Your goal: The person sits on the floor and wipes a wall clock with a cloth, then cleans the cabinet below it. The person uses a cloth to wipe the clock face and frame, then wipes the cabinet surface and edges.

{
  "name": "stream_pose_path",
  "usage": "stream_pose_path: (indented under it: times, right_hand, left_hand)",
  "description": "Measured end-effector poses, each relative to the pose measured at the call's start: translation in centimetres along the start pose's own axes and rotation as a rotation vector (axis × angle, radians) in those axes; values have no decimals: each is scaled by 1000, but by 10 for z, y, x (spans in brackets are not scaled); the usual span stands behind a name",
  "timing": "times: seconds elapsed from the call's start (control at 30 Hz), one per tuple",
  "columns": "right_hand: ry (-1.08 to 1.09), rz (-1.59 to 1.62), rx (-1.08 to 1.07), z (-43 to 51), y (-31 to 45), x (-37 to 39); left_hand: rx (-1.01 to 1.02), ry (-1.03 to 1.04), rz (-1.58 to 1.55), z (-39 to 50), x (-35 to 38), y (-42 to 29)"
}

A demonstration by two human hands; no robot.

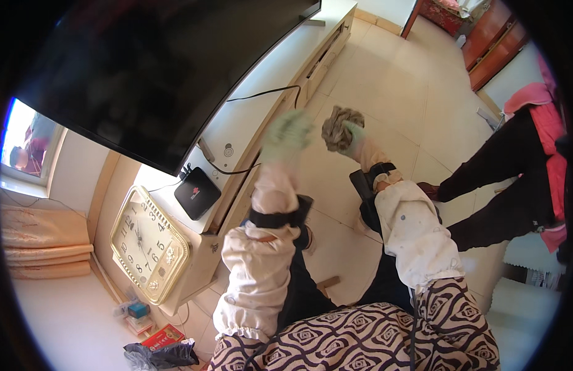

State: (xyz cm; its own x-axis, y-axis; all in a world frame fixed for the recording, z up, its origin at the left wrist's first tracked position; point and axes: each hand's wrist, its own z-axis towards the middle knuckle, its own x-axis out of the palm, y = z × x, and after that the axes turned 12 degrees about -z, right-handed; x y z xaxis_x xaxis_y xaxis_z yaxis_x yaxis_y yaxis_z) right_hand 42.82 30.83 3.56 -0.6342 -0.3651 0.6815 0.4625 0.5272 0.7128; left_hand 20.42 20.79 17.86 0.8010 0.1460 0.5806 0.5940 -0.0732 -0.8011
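Observation:
My right hand, in a pale green glove, grips a crumpled grey-brown cloth above the tiled floor. Beside it, over the front edge of a white TV cabinet, is my left hand, gloved in the same green. Motion blurs that hand, so its fingers cannot be made out. A large dark television stands on the cabinet. Near its lower corner lies a black set-top box with cables plugged in. A gold-framed clock leans at the cabinet's near end.
At right stands another person in black trousers and a pink top. A black cable hangs over the cabinet's front. Small boxes and a dark plastic bag lie on the floor at lower left. A peach curtain hangs by the window.

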Motion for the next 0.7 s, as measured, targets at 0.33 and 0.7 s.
stream_pose_path:
  times: [0.33,0.7]
  right_hand:
    - [-686,-678,-13,93,-1,-80]
    - [-932,-1121,-310,263,-32,-116]
  left_hand:
    - [-201,449,228,-27,41,28]
    - [-300,374,382,19,20,-12]
